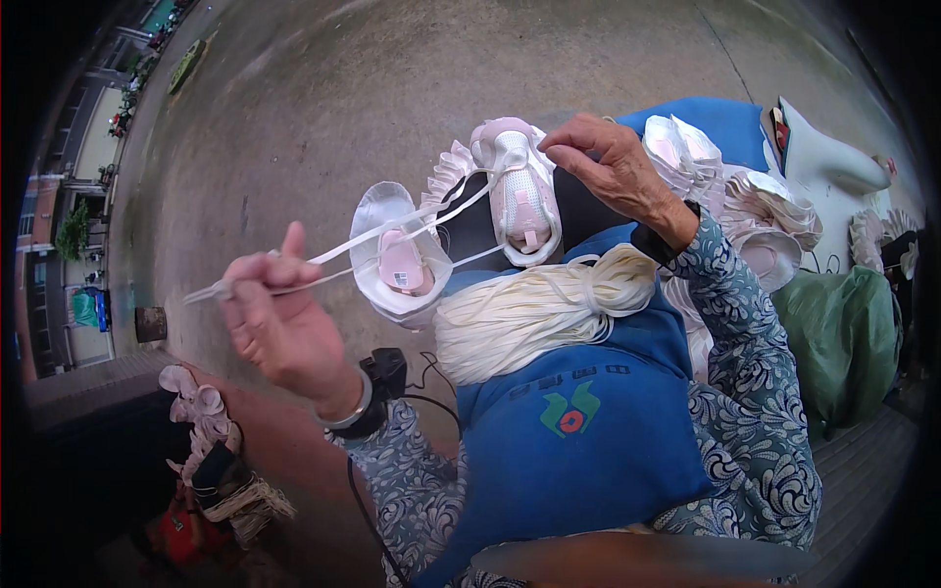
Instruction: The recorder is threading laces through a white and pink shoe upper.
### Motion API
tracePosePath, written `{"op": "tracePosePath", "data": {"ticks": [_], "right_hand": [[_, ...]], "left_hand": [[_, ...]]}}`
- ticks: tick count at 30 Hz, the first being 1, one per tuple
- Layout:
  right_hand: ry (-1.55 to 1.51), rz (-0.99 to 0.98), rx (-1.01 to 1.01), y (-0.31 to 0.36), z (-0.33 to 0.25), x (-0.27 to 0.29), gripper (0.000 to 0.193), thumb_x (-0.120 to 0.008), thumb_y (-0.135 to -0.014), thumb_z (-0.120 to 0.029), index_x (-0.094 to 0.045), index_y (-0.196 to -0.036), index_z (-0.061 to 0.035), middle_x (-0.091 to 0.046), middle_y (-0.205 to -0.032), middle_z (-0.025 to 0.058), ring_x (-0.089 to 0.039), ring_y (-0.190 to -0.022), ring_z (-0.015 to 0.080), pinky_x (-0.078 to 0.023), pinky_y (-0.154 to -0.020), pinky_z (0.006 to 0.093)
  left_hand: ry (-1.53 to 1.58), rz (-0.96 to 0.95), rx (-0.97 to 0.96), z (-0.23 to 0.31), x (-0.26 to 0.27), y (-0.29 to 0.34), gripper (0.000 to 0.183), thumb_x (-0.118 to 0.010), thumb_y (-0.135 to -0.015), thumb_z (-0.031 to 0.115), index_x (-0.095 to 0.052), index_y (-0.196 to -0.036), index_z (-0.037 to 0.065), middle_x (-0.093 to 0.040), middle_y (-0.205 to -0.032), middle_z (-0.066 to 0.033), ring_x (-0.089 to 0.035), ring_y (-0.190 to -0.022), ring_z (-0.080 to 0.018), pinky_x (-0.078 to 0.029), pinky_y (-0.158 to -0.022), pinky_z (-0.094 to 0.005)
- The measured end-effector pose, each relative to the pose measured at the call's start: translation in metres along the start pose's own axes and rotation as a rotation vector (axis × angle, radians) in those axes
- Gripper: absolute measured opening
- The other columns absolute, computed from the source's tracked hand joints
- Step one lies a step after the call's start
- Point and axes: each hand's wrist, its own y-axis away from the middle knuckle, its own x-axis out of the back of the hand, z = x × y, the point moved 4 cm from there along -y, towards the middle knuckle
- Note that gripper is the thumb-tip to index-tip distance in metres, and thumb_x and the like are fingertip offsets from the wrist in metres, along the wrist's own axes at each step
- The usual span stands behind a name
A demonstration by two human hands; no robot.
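A pink and white shoe upper (524, 201) lies on my dark-clad lap, its toe pointing away from me. From it a white shoelace (365, 238) stretches leftward in long strands. My left hand (279, 318) grips the lace between thumb and fingers, with one finger raised and loose ends trailing past it. At the upper's right edge, my right hand (613, 167) is closed in a pinch; what lies between its fingertips is too small to make out. A second shoe upper (400, 260) sits to the left, beneath the strands. A thick bundle of cream laces (539, 314) rests across my lap.
More shoe uppers (681, 157) are stacked to the right beside a blue cloth (701, 118). A green plastic bag (841, 343) stands farther right. Strung uppers (201, 416) and other materials lie at lower left. A blue apron (588, 461) covers my front; concrete ground (323, 118) extends ahead.
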Motion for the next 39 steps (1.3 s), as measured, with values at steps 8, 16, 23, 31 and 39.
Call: {"op": "tracePosePath", "data": {"ticks": [8,16,23,31,39], "right_hand": [[0.015,0.114,0.372,0.010,-0.082,-0.004,0.032,-0.071,-0.075,-0.009,-0.063,-0.106,-0.0034,-0.058,-0.099,0.0121,-0.059,-0.090,0.0231,-0.049,-0.074,0.0297],[-0.006,0.143,0.361,0.004,-0.082,-0.015,0.027,-0.069,-0.076,-0.007,-0.063,-0.102,-0.0037,-0.058,-0.097,0.0105,-0.058,-0.091,0.0227,-0.049,-0.074,0.0305],[-0.269,0.103,0.246,0.004,-0.068,-0.021,0.013,-0.060,-0.085,-0.008,-0.064,-0.094,0.0000,-0.062,-0.085,0.0086,-0.060,-0.082,0.0183,-0.049,-0.073,0.0287],[-0.737,0.746,0.113,0.050,-0.046,0.192,0.026,-0.040,-0.098,-0.016,-0.046,-0.111,0.0058,-0.034,-0.067,-0.0032,-0.031,-0.049,0.0053,-0.031,-0.041,0.0200],[-0.088,1.051,0.048,0.099,0.023,0.248,0.025,-0.046,-0.094,-0.009,-0.055,-0.116,0.0004,-0.035,-0.060,-0.0048,-0.028,-0.047,0.0031,-0.022,-0.040,0.0185]], "left_hand": [[-0.219,-0.468,0.087,-0.085,-0.112,0.046,0.019,-0.048,-0.095,0.013,-0.059,-0.099,-0.001,-0.060,-0.076,-0.0082,-0.059,-0.066,-0.0124,-0.045,-0.056,-0.0245],[-0.388,-0.479,-0.170,-0.073,-0.112,0.050,0.013,-0.053,-0.090,0.005,-0.057,-0.098,-0.003,-0.058,-0.080,-0.0129,-0.059,-0.065,-0.0236,-0.046,-0.056,-0.0320],[-0.291,-0.515,0.057,-0.083,-0.108,0.059,0.016,-0.050,-0.093,0.011,-0.056,-0.095,-0.003,-0.056,-0.077,-0.0113,-0.058,-0.067,-0.0206,-0.045,-0.058,-0.0292],[-0.359,0.159,0.029,-0.062,0.002,0.011,0.026,-0.047,-0.095,0.015,-0.053,-0.078,-0.003,-0.056,-0.099,-0.0113,-0.057,-0.078,-0.0167,-0.046,-0.083,-0.0329],[-0.792,0.739,-0.310,0.001,0.093,0.007,0.033,-0.045,-0.097,0.022,-0.057,-0.105,-0.008,-0.043,-0.064,-0.0007,-0.046,-0.064,-0.0124,-0.044,-0.076,-0.0293]]}}
